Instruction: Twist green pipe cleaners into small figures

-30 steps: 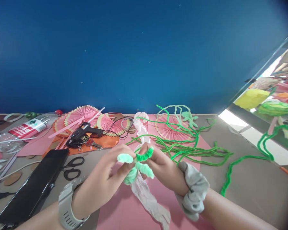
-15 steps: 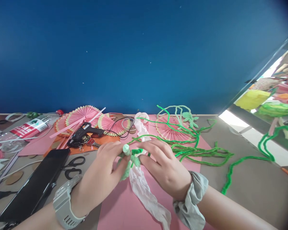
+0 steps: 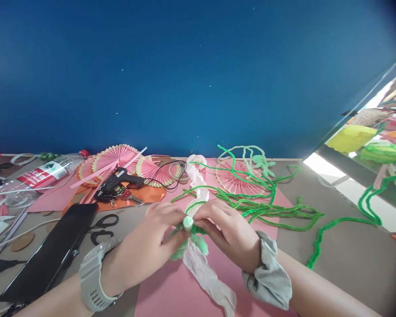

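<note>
Between thumb and fingers, my left hand (image 3: 158,240) pinches a pale green pipe-cleaner piece (image 3: 188,222) with its rounded end facing me. My right hand (image 3: 227,231) is closed beside it, its thumb and fingertips on a brighter green pipe cleaner (image 3: 193,208) that meets the pale piece. Pale green fuzzy loops (image 3: 199,243) hang under my fingers. Beneath them a crumpled white tissue strip (image 3: 209,277) lies on pink paper (image 3: 171,286).
Loose green pipe cleaners (image 3: 284,215) spread to the right, near pink folded paper fans (image 3: 119,158). On the left lie a black glue gun (image 3: 120,182), a phone (image 3: 49,257), scissors (image 3: 104,229) and a plastic bottle (image 3: 42,176). A blue panel (image 3: 185,79) stands behind.
Both hands have shifted slightly toward me, the left also to the right. The pale green piece moved with it, and my right fingertips have come up close to its end.
</note>
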Demonstrator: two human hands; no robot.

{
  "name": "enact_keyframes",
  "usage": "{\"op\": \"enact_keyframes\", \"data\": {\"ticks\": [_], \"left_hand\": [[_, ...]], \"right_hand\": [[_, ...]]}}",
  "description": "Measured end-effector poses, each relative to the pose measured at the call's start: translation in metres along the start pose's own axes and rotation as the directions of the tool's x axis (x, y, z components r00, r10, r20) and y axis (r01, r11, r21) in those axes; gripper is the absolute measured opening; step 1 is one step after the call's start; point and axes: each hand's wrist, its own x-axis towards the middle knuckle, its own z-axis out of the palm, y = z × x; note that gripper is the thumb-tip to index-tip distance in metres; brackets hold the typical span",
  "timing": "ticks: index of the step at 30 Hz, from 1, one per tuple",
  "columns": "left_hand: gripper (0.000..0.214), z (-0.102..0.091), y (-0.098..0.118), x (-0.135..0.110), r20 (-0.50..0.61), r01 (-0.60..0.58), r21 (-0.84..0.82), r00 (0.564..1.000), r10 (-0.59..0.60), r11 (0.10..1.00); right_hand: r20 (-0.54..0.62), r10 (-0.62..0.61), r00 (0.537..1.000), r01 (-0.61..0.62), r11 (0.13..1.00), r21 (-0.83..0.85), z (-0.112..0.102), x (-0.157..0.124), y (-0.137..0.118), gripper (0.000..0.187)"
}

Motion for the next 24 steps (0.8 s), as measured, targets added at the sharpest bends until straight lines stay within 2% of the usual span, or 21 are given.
{"op": "enact_keyframes", "data": {"ticks": [2,5,8,10,12,14,16,20,24], "left_hand": [[0.013,0.002,0.000,-0.001,0.001,-0.005,0.021,1.000,0.005,1.000],[0.018,0.001,0.000,-0.002,0.020,-0.010,-0.038,1.000,0.011,0.999],[0.020,0.001,0.000,-0.002,0.026,-0.002,-0.168,1.000,0.007,0.986],[0.020,0.002,-0.001,-0.003,0.039,0.022,-0.323,0.999,-0.010,0.946],[0.020,0.005,-0.003,-0.002,0.066,0.068,-0.489,0.997,-0.041,0.870],[0.020,0.009,-0.006,-0.002,0.074,0.111,-0.592,0.994,-0.083,0.798],[0.021,0.012,-0.009,-0.002,0.028,0.120,-0.605,0.991,-0.130,0.787],[0.018,0.015,-0.011,0.000,-0.154,0.082,-0.469,0.973,-0.173,0.879],[0.018,0.013,-0.010,0.002,-0.337,-0.018,-0.203,0.940,-0.053,0.979]], "right_hand": [[0.019,0.052,0.998,-0.053,0.998,0.030,0.001,0.000,-0.002,0.011],[0.029,0.249,0.968,-0.250,0.950,0.188,0.003,0.000,-0.001,0.011],[0.076,0.433,0.898,-0.422,0.800,0.427,0.006,0.001,0.004,0.017],[0.157,0.454,0.877,-0.453,0.675,0.583,0.010,0.002,0.007,0.024],[0.176,0.419,0.891,-0.418,0.603,0.679,0.014,0.003,0.008,0.024],[0.120,0.376,0.919,-0.347,0.624,0.701,0.018,0.001,0.007,0.018],[0.048,0.346,0.937,-0.293,0.703,0.648,0.022,-0.001,0.005,0.013],[-0.016,0.345,0.939,-0.300,0.837,0.458,0.027,-0.006,0.002,0.009],[-0.062,0.390,0.919,-0.335,0.852,0.402,0.028,-0.006,0.001,0.006]]}}
